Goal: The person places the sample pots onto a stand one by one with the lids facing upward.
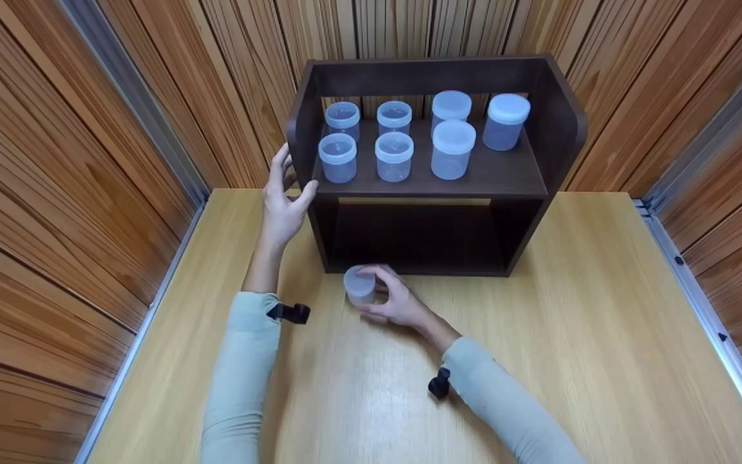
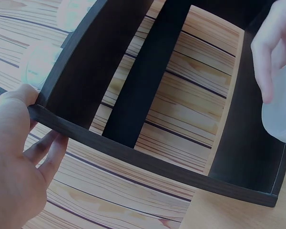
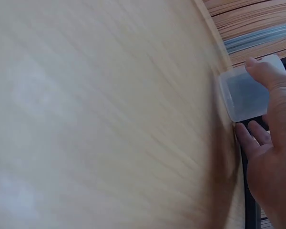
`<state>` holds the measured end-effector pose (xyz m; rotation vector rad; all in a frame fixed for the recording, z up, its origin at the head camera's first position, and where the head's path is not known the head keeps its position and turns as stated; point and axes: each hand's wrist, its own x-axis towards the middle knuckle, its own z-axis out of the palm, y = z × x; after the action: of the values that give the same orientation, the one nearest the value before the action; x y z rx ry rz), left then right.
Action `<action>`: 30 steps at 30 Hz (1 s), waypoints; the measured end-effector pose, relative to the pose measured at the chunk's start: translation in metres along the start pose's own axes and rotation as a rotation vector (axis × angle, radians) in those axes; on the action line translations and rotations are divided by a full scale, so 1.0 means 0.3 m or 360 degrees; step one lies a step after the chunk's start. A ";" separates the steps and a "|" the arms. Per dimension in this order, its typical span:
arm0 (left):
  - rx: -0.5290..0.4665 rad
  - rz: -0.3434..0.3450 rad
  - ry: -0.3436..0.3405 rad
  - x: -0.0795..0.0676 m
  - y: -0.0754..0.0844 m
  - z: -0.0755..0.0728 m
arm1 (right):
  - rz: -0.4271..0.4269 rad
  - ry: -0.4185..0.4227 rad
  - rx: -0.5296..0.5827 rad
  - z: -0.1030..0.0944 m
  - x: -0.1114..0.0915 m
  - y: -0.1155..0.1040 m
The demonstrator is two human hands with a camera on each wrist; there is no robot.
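Note:
A small dark brown two-tier shelf (image 1: 435,71) stands on the wooden table. My left hand (image 1: 284,212) grips its left side panel near the upper board, thumb at the front edge and fingers around the outside; the left wrist view shows them wrapped about the panel's edge. My right hand (image 1: 400,303) holds a translucent plastic jar (image 1: 359,289) with a whitish lid between thumb and fingers, just before the shelf's lower left front. In the right wrist view, the jar (image 3: 245,95) sits low, its base close to the tabletop.
On the upper board stand several similar jars: shorter ones like the front left jar (image 1: 337,164), and taller ones toward the right, including the far right jar (image 1: 507,122). Wood-patterned walls (image 1: 42,180) with metal rails (image 1: 709,309) enclose the table (image 1: 603,322).

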<state>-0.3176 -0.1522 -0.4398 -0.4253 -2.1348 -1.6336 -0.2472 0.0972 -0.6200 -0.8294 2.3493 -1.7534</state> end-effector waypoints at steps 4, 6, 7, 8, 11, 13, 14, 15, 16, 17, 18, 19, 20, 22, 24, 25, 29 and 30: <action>-0.0026 0.0028 0.0004 0.007 -0.005 0.003 | 0.0001 0.0042 0.0015 0.012 0.014 0.003; -0.0016 0.0035 0.0006 0.010 -0.009 0.003 | 0.0010 0.0066 0.0010 0.017 0.019 0.006; -0.0011 0.0036 0.0008 0.010 -0.011 0.004 | 0.0013 0.0075 0.0010 0.019 0.021 0.008; -0.0008 0.0036 0.0008 0.010 -0.012 0.004 | 0.0014 0.0083 0.0000 0.021 0.022 0.010; 0.0002 0.0032 0.0008 0.008 -0.013 0.003 | 0.0008 0.0094 -0.0027 0.025 0.020 0.015; 0.0006 0.0028 0.0009 0.006 -0.010 0.003 | 0.0002 0.0097 -0.0035 0.026 0.019 0.016; 0.0007 0.0026 0.0008 0.005 -0.008 0.002 | 0.0003 0.0097 -0.0041 0.026 0.017 0.015; 0.0012 0.0023 0.0008 0.004 -0.006 0.002 | 0.0004 0.0098 -0.0044 0.026 0.017 0.014; 0.0015 0.0021 0.0009 0.003 -0.005 0.002 | 0.0005 0.0099 -0.0044 0.026 0.016 0.013; 0.0018 0.0018 0.0011 0.003 -0.004 0.002 | 0.0006 0.0097 -0.0044 0.026 0.017 0.012; 0.0021 0.0015 0.0012 0.003 -0.003 0.003 | 0.0010 0.0096 -0.0044 0.026 0.016 0.010; 0.0023 0.0010 0.0010 0.003 -0.002 0.003 | 0.0012 0.0097 -0.0044 0.025 0.016 0.009; 0.0023 0.0005 0.0006 0.002 -0.001 0.003 | 0.0011 0.0100 -0.0044 0.024 0.016 0.007; 0.0027 -0.0007 -0.0001 0.001 -0.002 0.003 | 0.0016 0.0103 -0.0036 0.022 0.017 0.003; 0.0024 -0.0018 -0.0006 0.000 -0.002 0.002 | 0.0017 0.0111 -0.0035 0.018 0.017 -0.005; 0.0023 -0.0025 -0.0007 -0.001 -0.002 0.002 | 0.0010 0.0115 -0.0036 0.016 0.016 -0.009; -0.0008 -0.0023 0.0000 -0.002 -0.004 0.002 | -0.0051 0.0134 -0.0091 0.007 0.011 -0.034; -0.0018 -0.0021 -0.0001 -0.002 -0.005 0.002 | -0.0072 0.0141 -0.0113 0.004 0.008 -0.040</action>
<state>-0.3178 -0.1518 -0.4415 -0.4161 -2.1339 -1.6534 -0.2443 0.0926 -0.6089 -0.8373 2.4819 -1.7685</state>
